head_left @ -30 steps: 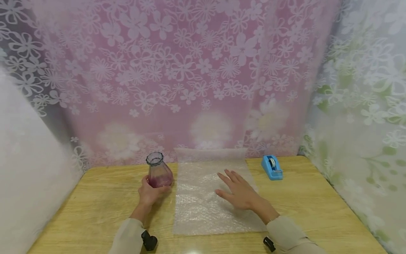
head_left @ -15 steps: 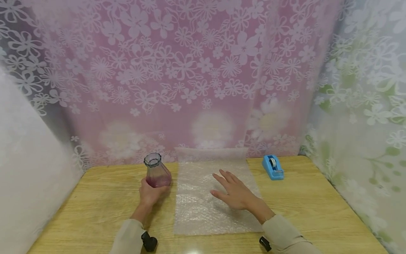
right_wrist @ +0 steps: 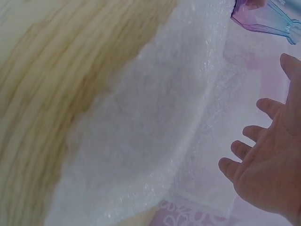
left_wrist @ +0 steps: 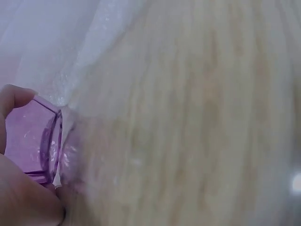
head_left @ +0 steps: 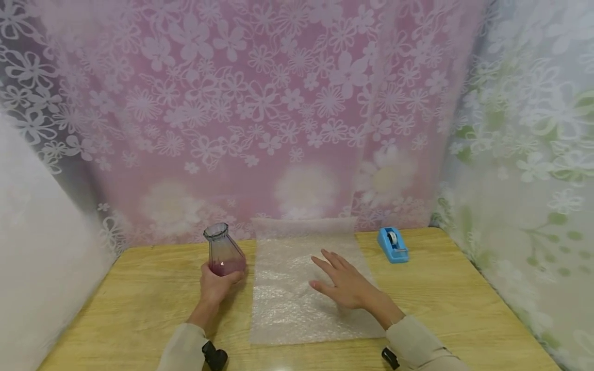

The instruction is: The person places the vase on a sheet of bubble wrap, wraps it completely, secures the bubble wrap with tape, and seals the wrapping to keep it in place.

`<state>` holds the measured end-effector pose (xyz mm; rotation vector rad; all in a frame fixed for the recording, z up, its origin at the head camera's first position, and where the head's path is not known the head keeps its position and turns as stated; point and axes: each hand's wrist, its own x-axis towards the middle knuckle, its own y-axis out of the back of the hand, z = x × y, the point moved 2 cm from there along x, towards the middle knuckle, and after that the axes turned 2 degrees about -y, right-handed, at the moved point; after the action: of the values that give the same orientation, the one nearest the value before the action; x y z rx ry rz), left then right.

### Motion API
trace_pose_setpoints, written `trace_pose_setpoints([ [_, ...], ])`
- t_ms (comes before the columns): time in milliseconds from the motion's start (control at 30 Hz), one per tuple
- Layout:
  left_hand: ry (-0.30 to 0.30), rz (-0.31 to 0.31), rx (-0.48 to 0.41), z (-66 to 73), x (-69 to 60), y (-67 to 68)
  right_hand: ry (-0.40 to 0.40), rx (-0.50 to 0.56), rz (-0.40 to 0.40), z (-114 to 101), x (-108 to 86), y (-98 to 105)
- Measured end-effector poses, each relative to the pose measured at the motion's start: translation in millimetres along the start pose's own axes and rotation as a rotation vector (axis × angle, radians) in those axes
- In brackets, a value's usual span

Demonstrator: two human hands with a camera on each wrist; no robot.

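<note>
A glass vase [head_left: 226,257], clear grey at its rim and purple toward its base, stands slightly tilted at the left of the bubble wrap. My left hand [head_left: 216,286] grips its lower part; the left wrist view shows thumb and fingers around the purple base [left_wrist: 28,136]. Over the flat sheet of bubble wrap [head_left: 283,304], my right hand [head_left: 344,284] hovers with fingers spread, holding nothing. In the right wrist view that hand [right_wrist: 273,155] is beside the wrap [right_wrist: 141,117], and the vase [right_wrist: 263,23] shows at the top.
A blue tape dispenser [head_left: 393,246] stands on the wooden table [head_left: 436,299] at the back right. Behind the table hangs a pink flowered curtain [head_left: 232,134], which the far end of the wrap reaches. A pale flowered curtain [head_left: 524,206] hangs at the right.
My left hand and the vase have shifted a little left, away from the wrap. The right hand has moved slightly left over the sheet. The head view has turned a little.
</note>
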<state>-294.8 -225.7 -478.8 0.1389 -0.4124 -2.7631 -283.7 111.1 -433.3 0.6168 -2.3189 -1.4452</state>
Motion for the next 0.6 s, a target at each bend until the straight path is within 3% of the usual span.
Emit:
trace_pose_setpoints([
  [133, -0.024, 0.007, -0.104, -0.4, -3.6, 3.6, 0.011, -0.014, 0.017, -1.8, -2.9, 4.2],
  [300, -0.077, -0.015, -0.104, 7.5, -9.0, 4.2, 0.017, -0.011, 0.053, -5.6, -9.2, 12.9],
  [600, -0.157, -0.097, -0.073, 38.6, -25.5, -2.3, 0.042, -0.033, 0.108, -12.8, -17.4, 26.3],
])
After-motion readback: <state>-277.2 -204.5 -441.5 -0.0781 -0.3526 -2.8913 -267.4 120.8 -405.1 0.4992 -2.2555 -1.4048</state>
